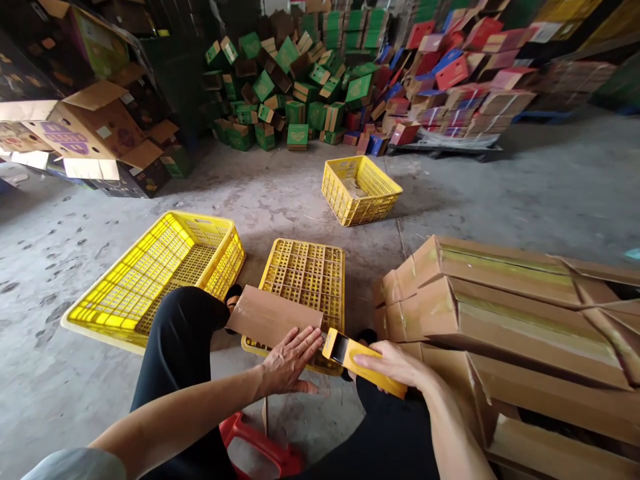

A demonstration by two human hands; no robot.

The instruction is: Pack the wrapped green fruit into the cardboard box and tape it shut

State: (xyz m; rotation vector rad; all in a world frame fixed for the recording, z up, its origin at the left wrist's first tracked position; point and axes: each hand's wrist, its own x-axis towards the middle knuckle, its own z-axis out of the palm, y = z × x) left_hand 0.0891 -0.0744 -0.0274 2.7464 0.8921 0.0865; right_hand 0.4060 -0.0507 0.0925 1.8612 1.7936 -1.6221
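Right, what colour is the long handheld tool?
The long handheld tool is mostly yellow, best seen in the head view.

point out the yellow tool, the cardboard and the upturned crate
yellow tool (pixel 355 349): head view, front part of its body
cardboard (pixel 274 312): head view, middle of its upper face
upturned crate (pixel 311 268): head view, far half of its upward-facing base

left hand (pixel 294 360) on cardboard piece (pixel 275 317) | right hand (pixel 393 365) grips yellow tool (pixel 367 363)
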